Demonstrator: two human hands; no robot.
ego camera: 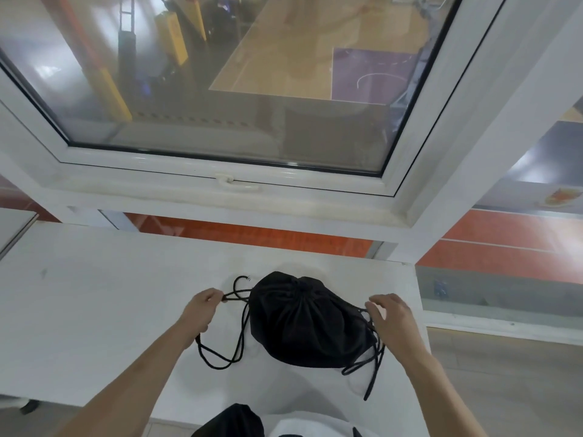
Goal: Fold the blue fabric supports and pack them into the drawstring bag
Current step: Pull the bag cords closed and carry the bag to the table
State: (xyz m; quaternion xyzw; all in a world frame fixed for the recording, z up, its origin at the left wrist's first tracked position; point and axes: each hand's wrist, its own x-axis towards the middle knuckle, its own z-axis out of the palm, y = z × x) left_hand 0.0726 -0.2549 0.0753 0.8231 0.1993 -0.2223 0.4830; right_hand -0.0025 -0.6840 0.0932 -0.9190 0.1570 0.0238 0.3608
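On a white surface set against a white-framed window, the black drawstring bag lies bulging, its mouth gathered shut toward the glass. The left hand has its grip clamped on the black cords at the bag's left side, more cord looping loose below the wrist. The right hand rests at the bag's right edge, fingers spread apart beside the cords there. Through the pane, a wooden sports court lies below.
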